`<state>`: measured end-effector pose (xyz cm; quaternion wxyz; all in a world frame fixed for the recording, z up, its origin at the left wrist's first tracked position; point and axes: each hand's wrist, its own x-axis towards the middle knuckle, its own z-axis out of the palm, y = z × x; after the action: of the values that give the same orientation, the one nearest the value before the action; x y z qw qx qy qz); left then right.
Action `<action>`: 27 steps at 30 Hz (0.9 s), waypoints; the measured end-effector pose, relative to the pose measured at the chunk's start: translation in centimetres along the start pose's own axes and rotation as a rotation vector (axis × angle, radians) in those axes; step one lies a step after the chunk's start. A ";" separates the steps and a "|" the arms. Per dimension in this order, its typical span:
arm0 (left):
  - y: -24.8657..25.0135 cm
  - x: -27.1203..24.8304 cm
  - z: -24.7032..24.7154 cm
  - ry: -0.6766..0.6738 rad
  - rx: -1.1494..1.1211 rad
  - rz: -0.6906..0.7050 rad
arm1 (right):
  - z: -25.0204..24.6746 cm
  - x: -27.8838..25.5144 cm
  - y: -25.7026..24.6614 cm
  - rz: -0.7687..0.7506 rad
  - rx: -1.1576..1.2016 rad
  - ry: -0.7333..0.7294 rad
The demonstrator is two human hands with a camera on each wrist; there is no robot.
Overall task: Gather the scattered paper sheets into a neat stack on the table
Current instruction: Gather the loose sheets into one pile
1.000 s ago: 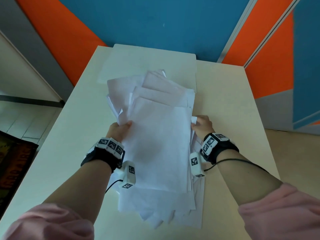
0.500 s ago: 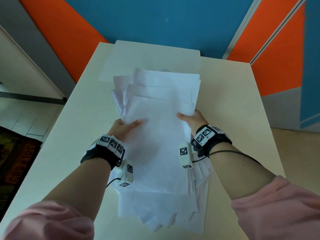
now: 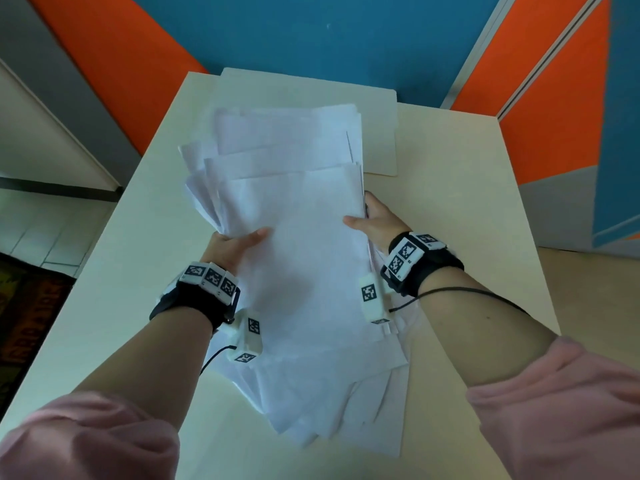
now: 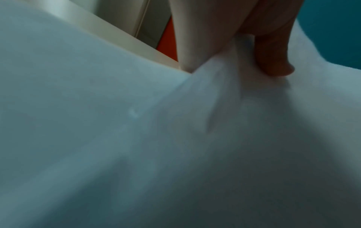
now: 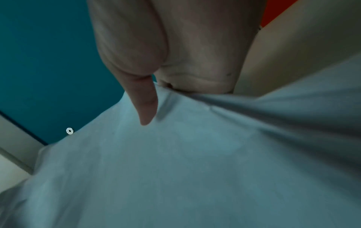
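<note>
Paper sheets (image 3: 298, 258), white and unevenly fanned, are held as a bundle above a pale table (image 3: 460, 237). The left hand (image 3: 232, 245) grips the bundle's left edge, thumb on top. The right hand (image 3: 375, 220) grips the right edge the same way. More loose sheets (image 3: 332, 407) lie on the table underneath, near the person's pink sleeves (image 3: 554, 403).

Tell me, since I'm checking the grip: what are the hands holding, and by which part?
Both hold the bundle of paper sheets by its long side edges: left hand on the left edge, right hand on the right, thumbs on top.
</note>
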<state>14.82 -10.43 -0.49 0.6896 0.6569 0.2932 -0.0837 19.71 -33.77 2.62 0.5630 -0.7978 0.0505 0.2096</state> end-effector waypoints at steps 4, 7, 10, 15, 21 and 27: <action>0.1 0.5 -0.2 0.007 -0.050 0.000 | -1.3 -0.4 0.4 0.019 -0.021 0.002; 0.9 0.3 0.5 -0.038 -0.072 0.021 | -1.5 -0.7 0.5 0.022 0.008 0.007; 1.8 0.5 1.4 -0.052 -0.118 0.048 | -1.2 -1.1 0.4 0.022 0.089 0.045; 1.8 0.9 0.7 -0.154 -0.064 0.039 | -2.2 -1.8 0.8 0.026 0.136 0.141; -0.4 -0.2 -1.1 -0.303 0.912 0.205 | -4.4 -2.0 2.8 0.037 0.192 0.328; -1.1 -0.8 -1.6 -0.231 0.944 0.197 | -5.8 -2.4 4.0 0.017 0.135 0.384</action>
<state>13.16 -9.21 -0.92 0.3495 0.9086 0.0814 -0.2139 17.85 -40.92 1.61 0.5934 -0.7832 0.1774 0.0546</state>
